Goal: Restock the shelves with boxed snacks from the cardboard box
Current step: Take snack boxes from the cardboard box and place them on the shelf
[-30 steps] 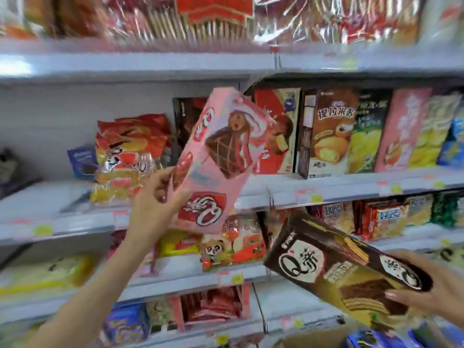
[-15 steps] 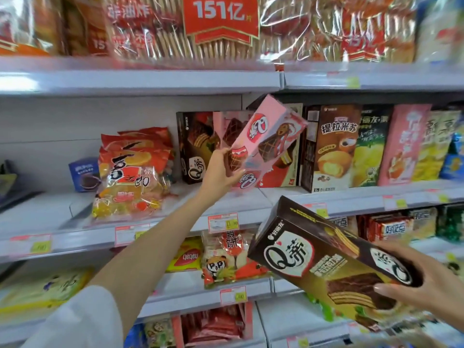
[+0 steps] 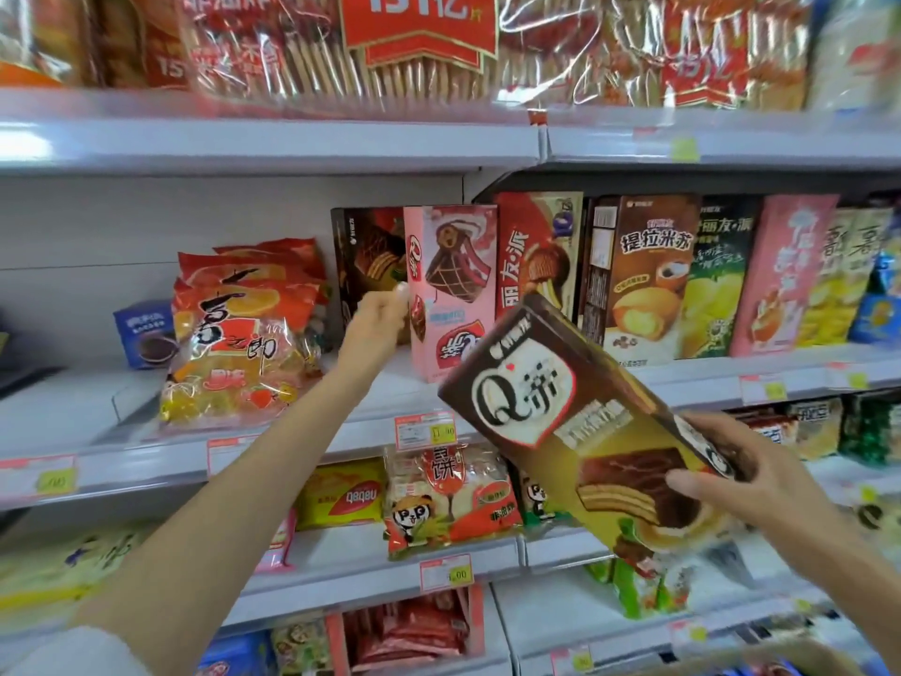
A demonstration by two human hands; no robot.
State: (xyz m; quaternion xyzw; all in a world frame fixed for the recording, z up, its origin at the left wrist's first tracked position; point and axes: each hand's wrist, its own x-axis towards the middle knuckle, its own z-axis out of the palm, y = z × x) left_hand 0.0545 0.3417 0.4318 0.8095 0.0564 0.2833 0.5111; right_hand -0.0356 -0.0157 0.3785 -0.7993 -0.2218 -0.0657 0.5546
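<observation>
A pink snack box (image 3: pixel 451 290) stands upright on the middle shelf (image 3: pixel 487 397), between a dark brown box (image 3: pixel 368 265) and a red box (image 3: pixel 534 256). My left hand (image 3: pixel 378 324) grips its left edge, thumb tip against the box. My right hand (image 3: pixel 746 485) holds a brown-and-gold snack box (image 3: pixel 570 417) tilted in the air in front of the shelves, fingers curled round its lower end. A curved cardboard-coloured edge (image 3: pixel 760 656) shows at the bottom right; I cannot tell what it is.
More upright snack boxes (image 3: pixel 648 275) fill the middle shelf to the right. Orange candy bags (image 3: pixel 239 334) and a small blue box (image 3: pixel 146 334) sit to the left, with bare shelf beyond. Biscuit packs (image 3: pixel 439 51) crowd the top shelf; bagged snacks (image 3: pixel 453 500) lie below.
My left hand carried the pink box from mid-air onto the middle shelf and stood it upright beside the dark box. The brown box in my right hand rose slightly.
</observation>
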